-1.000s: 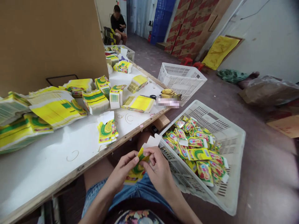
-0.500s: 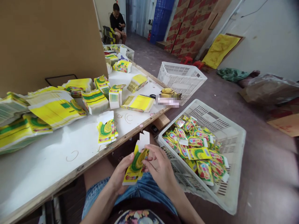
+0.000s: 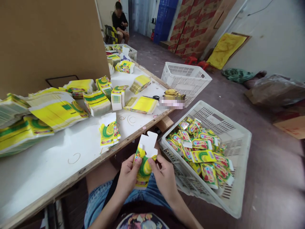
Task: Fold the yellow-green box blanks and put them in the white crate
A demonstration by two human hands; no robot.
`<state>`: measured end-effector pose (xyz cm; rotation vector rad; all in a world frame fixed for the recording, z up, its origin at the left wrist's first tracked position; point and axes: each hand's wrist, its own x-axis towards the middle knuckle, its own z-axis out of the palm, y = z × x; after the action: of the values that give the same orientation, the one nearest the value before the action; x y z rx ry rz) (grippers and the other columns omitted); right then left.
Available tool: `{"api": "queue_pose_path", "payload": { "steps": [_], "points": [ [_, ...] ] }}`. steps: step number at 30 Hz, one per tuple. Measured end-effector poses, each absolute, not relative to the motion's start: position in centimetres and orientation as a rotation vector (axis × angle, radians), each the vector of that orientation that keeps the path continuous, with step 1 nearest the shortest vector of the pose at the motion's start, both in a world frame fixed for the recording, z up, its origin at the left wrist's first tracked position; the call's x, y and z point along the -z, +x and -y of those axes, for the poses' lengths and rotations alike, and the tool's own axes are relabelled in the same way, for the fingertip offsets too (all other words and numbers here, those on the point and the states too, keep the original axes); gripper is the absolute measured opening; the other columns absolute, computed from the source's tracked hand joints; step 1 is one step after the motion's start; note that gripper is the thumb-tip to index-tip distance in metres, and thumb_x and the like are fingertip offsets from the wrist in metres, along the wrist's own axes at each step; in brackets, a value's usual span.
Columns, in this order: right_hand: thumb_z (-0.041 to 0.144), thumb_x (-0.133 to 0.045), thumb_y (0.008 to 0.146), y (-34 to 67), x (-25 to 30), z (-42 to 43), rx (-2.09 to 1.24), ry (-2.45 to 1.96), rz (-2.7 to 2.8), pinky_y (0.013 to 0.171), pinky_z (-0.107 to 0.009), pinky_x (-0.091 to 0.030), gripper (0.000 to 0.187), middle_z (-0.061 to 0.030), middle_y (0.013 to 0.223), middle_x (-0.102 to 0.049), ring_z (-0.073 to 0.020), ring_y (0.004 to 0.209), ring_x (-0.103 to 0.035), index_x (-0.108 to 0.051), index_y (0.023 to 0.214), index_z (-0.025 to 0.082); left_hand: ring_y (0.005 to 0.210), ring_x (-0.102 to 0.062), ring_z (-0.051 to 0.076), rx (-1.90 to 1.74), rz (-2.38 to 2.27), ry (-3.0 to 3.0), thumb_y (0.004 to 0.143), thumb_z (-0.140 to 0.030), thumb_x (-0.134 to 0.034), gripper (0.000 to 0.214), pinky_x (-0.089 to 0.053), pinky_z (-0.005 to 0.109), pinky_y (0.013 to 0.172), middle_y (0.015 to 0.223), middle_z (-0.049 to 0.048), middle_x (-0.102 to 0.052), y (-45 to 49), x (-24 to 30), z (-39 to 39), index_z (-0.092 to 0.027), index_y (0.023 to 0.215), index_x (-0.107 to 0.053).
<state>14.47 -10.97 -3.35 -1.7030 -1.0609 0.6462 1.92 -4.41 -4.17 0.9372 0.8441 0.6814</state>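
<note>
Over my lap I hold a small yellow-and-green printed carton upright, its white top flap standing open. My left hand grips its left side with the thumb on the front. On the other side, my right hand pinches the edge just below the flap. A short stack of the same flat cartons lies on the white table near its front edge, just beyond my hands.
A white plastic crate at my right knee holds several folded cartons. Large piles of flat cartons cover the table's left and back. A second, overturned crate stands farther off. A person sits at the far end. A brown board stands behind the table.
The carton has been turned from lying low between my fingers to standing upright facing me, flap raised. Both hands have shifted to grip its two sides.
</note>
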Motion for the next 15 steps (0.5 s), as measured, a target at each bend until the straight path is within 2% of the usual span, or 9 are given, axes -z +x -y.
{"api": "queue_pose_path", "payload": {
  "steps": [2, 3, 5, 7, 9, 12, 15],
  "points": [
    [0.039, -0.058, 0.093, 14.7, 3.7, 11.0, -0.673, -1.742, 1.021, 0.054, -0.023, -0.040, 0.033, 0.0023, 0.060, -0.052, -0.0125, 0.056, -0.047, -0.058, 0.067, 0.018, 0.065, -0.062, 0.016, -0.654, -0.854, 1.091, 0.085, -0.052, -0.066, 0.042, -0.050, 0.024, 0.061, 0.075, 0.0041, -0.070, 1.8, 4.4, 4.4, -0.012, 0.097, -0.067],
    [0.040, -0.060, 0.092, 14.9, 3.8, 11.0, -0.681, -1.739, 0.991, 0.053, -0.023, -0.041, 0.032, 0.0019, 0.061, -0.054, -0.0127, 0.055, -0.048, -0.059, 0.069, 0.018, 0.069, -0.064, 0.017, -0.635, -0.846, 1.146, 0.086, -0.049, -0.066, 0.040, -0.051, 0.025, 0.064, 0.079, 0.0046, -0.071, 1.7, 4.4, 4.3, -0.013, 0.103, -0.065],
    [0.039, -0.061, 0.092, 15.4, 3.7, 11.0, -0.727, -1.648, 0.931, 0.059, -0.024, -0.047, 0.021, -0.0013, 0.073, -0.064, -0.0147, 0.061, -0.055, -0.063, 0.090, 0.018, 0.076, -0.066, 0.019, -0.618, -0.801, 1.192, 0.088, -0.042, -0.066, 0.044, -0.053, 0.028, 0.070, 0.087, 0.0051, -0.072, 1.5, 4.2, 4.1, -0.017, 0.122, -0.053],
    [0.036, -0.062, 0.092, 16.0, 3.4, 11.0, -0.796, -1.496, 0.895, 0.069, -0.027, -0.053, 0.031, -0.0054, 0.094, -0.069, -0.0166, 0.072, -0.062, -0.057, 0.119, 0.022, 0.081, -0.067, 0.019, -0.608, -0.724, 1.178, 0.091, -0.037, -0.064, 0.058, -0.054, 0.030, 0.076, 0.095, 0.0051, -0.072, 1.2, 3.8, 3.8, -0.023, 0.139, -0.035],
    [0.034, -0.063, 0.093, 16.5, 3.0, 11.1, -0.876, -1.383, 0.914, 0.074, -0.028, -0.053, 0.042, -0.0068, 0.106, -0.068, -0.0163, 0.078, -0.064, -0.049, 0.131, 0.025, 0.086, -0.068, 0.019, -0.583, -0.646, 1.162, 0.092, -0.034, -0.063, 0.064, -0.053, 0.032, 0.081, 0.098, 0.0051, -0.071, 0.8, 3.3, 3.5, -0.026, 0.145, -0.028],
    [0.035, -0.062, 0.094, 17.3, 2.3, 11.4, -0.990, -1.350, 1.000, 0.065, -0.024, -0.049, 0.030, -0.0036, 0.094, -0.067, -0.0141, 0.070, -0.059, -0.058, 0.122, 0.024, 0.088, -0.069, 0.020, -0.502, -0.541, 1.093, 0.089, -0.033, -0.067, 0.058, -0.053, 0.031, 0.081, 0.096, 0.0053, -0.071, 0.3, 2.7, 3.1, -0.024, 0.139, -0.037],
    [0.036, -0.057, 0.096, 17.9, 1.8, 11.6, -1.013, -1.388, 1.095, 0.056, -0.023, -0.042, 0.018, 0.0001, 0.074, -0.060, -0.0127, 0.062, -0.053, -0.066, 0.096, 0.020, 0.080, -0.070, 0.017, -0.425, -0.464, 0.998, 0.084, -0.028, -0.075, 0.047, -0.053, 0.027, 0.073, 0.092, 0.0043, -0.073, 0.0, 2.4, 3.0, -0.022, 0.121, -0.047]
  ]
}}
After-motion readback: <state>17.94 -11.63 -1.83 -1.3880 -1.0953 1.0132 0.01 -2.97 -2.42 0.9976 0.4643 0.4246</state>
